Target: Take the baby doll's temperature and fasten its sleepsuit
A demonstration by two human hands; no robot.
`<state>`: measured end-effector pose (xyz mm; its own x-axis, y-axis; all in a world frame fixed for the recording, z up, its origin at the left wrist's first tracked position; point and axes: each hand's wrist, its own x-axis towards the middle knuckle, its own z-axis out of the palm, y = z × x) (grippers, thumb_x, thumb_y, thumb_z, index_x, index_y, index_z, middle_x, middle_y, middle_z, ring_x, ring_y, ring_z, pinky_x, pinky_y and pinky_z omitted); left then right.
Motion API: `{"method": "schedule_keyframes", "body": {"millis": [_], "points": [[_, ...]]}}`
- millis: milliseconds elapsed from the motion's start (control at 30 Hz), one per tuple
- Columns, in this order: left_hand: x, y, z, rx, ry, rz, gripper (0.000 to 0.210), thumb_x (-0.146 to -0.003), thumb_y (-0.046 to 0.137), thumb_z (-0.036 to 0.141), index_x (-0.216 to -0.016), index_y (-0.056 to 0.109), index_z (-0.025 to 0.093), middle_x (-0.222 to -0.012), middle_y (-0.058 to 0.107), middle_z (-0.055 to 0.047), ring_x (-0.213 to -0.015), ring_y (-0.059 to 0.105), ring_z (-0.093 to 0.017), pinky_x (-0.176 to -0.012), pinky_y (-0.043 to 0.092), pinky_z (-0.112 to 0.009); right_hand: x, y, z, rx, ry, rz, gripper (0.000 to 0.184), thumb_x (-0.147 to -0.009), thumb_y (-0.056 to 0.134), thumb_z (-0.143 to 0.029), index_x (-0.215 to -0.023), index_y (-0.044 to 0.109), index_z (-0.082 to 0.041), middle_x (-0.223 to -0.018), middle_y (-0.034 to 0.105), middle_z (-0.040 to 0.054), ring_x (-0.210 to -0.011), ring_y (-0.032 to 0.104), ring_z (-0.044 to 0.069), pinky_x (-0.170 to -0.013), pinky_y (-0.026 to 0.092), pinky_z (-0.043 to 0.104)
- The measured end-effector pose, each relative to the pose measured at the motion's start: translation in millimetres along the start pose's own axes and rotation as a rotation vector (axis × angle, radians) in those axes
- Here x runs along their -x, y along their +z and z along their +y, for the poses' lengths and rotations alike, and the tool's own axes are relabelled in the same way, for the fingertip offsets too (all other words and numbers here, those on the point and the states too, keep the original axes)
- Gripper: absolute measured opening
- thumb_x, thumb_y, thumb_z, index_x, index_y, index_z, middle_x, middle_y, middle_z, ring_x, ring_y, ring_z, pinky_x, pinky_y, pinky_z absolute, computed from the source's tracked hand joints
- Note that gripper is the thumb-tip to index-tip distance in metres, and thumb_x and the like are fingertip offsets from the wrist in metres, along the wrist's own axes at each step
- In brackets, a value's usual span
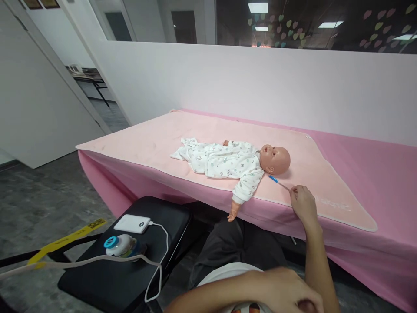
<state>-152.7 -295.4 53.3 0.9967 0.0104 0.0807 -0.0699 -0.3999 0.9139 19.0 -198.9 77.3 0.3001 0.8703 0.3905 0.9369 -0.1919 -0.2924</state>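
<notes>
My right hand [302, 202] is at the near edge of the pink mat, its fingers pinched on a thin stick with a blue end [273, 178]. The blue end points left, close to the neck and shoulder of a baby doll [224, 161]. The doll lies on its back in white patterned clothes, head to the right, one arm hanging over the table edge. My left hand [289, 289] is low in front of my body with curled fingers, partly cut off by the frame; whatever it may hold is hidden.
A pale pink mat [137, 139] lies over a pink tablecloth [384, 178] against a white wall. To the left, a black chair [130, 278] carries a white power bank [133, 224] with a cable and a blue-capped bottle [122, 245]. A yellow strap [68, 241] crosses beside it.
</notes>
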Motion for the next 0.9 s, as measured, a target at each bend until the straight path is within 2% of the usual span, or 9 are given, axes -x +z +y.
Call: {"method": "schedule_keyframes", "body": {"millis": [67,167,233,333,400,467,733,800,900], "points": [[20,-34.9,18,0.128,-0.011,0.331,0.022,-0.08,0.06,0.039,-0.078,0.057,0.017,-0.067,0.055,0.003,-0.059,0.053,-0.009,-0.056,0.041,-0.018,1,-9,2,-0.163,0.014,-0.004,0.026,-0.084,0.04,-0.032,-0.086,0.06,-0.016,-0.089,0.066,0.0124,-0.083,0.06,0.025,-0.073,0.042,0.033],[39,-103.4,37,0.202,0.059,0.677,0.027,-0.087,0.049,0.041,-0.076,0.052,0.016,-0.063,0.053,0.002,-0.054,0.052,-0.009,-0.056,0.042,-0.02,-1,-27,-3,-0.394,0.102,0.044,0.028,-0.08,0.046,-0.043,-0.083,0.059,-0.019,-0.078,0.068,0.0084,-0.076,0.063,0.023,-0.07,0.044,0.032],[42,-153.6,34,-0.028,0.122,0.999,0.029,-0.089,0.044,0.038,-0.071,0.05,0.017,-0.063,0.053,0.001,-0.058,0.052,-0.011,-0.061,0.043,-0.023,-7,-38,-11,-0.473,0.127,0.092,0.031,-0.077,0.049,-0.048,-0.08,0.06,-0.019,-0.071,0.067,0.0071,-0.071,0.064,0.022,-0.071,0.045,0.032],[36,-218.3,7,-0.642,-0.049,1.358,0.024,-0.089,0.045,0.027,-0.068,0.051,0.018,-0.069,0.058,-0.002,-0.072,0.054,-0.015,-0.073,0.041,-0.029,-19,-47,-26,-0.47,0.088,0.094,0.033,-0.076,0.051,-0.049,-0.079,0.062,-0.018,-0.068,0.067,0.0065,-0.065,0.064,0.022,-0.068,0.045,0.031],[30,-245.0,-17,-0.915,-0.205,1.378,0.015,-0.088,0.046,0.022,-0.077,0.056,0.018,-0.082,0.063,-0.005,-0.083,0.056,-0.019,-0.081,0.039,-0.034,-27,-48,-35,-0.455,0.039,0.048,0.032,-0.077,0.049,-0.047,-0.078,0.063,-0.018,-0.068,0.067,0.0064,-0.064,0.063,0.021,-0.065,0.044,0.029],[26,-256.2,-38,-1.113,-0.295,1.3,0.012,-0.087,0.047,0.021,-0.085,0.059,0.018,-0.088,0.065,-0.006,-0.089,0.056,-0.021,-0.084,0.037,-0.037,-31,-44,-42,-0.429,0.026,0.005,0.035,-0.081,0.044,-0.046,-0.072,0.064,-0.018,-0.064,0.067,0.0065,-0.061,0.062,0.02,-0.062,0.042,0.027],[28,-244.6,-59,-1.204,-0.278,1.278,0.022,-0.088,0.045,0.018,-0.102,0.062,0.02,-0.096,0.068,-0.006,-0.094,0.057,-0.022,-0.086,0.035,-0.037,-24,-16,-57,-0.393,0.058,-0.18,0.042,-0.085,0.042,-0.043,-0.062,0.067,-0.019,-0.059,0.066,0.0044,-0.062,0.062,0.018,-0.055,0.041,0.023],[28,-244.9,-60,-1.195,-0.269,1.285,0.022,-0.088,0.045,0.019,-0.102,0.062,0.02,-0.096,0.068,-0.005,-0.094,0.057,-0.022,-0.086,0.035,-0.037,-34,-29,-62,-0.484,-0.018,-0.266,0.048,-0.085,0.044,-0.052,-0.062,0.067,-0.017,-0.059,0.066,0.0052,-0.058,0.06,0.017,-0.052,0.042,0.023],[28,-245.7,-61,-1.176,-0.258,1.304,0.021,-0.088,0.046,0.019,-0.1,0.063,0.02,-0.096,0.068,-0.005,-0.094,0.057,-0.022,-0.086,0.035,-0.037,-65,-76,-79,-0.748,-0.157,-0.422,0.056,-0.081,0.046,-0.064,-0.072,0.069,-0.014,-0.066,0.068,0.0069,-0.056,0.06,0.015,-0.05,0.046,0.023]]}}
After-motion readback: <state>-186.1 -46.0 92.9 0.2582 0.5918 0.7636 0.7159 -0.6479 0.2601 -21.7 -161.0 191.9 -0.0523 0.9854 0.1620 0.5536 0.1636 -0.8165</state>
